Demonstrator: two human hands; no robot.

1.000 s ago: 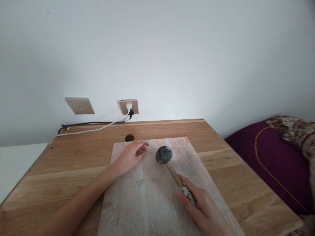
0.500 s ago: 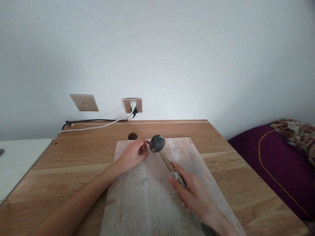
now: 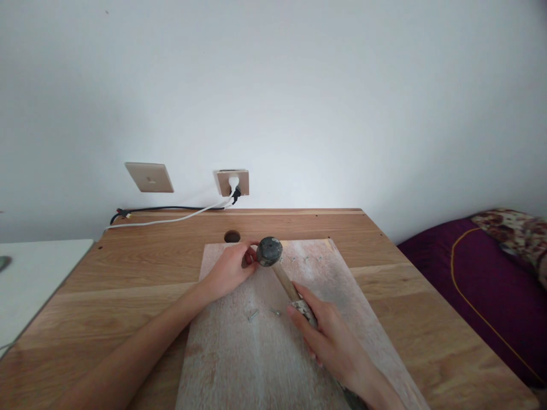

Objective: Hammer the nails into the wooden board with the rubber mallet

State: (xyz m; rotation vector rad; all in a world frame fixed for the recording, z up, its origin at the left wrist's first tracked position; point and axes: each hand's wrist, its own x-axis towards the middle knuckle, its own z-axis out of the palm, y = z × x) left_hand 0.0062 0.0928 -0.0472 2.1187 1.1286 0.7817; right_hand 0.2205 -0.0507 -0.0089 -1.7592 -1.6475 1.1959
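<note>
My right hand [image 3: 331,336] is wrapped round the handle of a mallet [image 3: 270,251] with a scuffed black head and a wooden shaft. Its head hangs right beside the fingertips of my left hand [image 3: 231,267], which pinch a nail near the far edge of a worn, whitish wooden board [image 3: 239,359]. The mallet head now hides that nail. To its right a row of several small nails [image 3: 306,259] stands up from the board. Two loose nails, one at left [image 3: 253,315] and one at right [image 3: 276,311], lie nearer me.
The board rests on a wooden table [image 3: 427,307] against a white wall. Behind it are a round cable hole [image 3: 232,236], a socket with plugs [image 3: 233,183] and white and black cables [image 3: 171,221]. A white surface [image 3: 38,267] adjoins at left; purple fabric [image 3: 482,290] lies at right.
The mallet head has shifted slightly left and down, closer to my left fingers, covering the nail tip that showed before. My left hand stays in its pinch.
</note>
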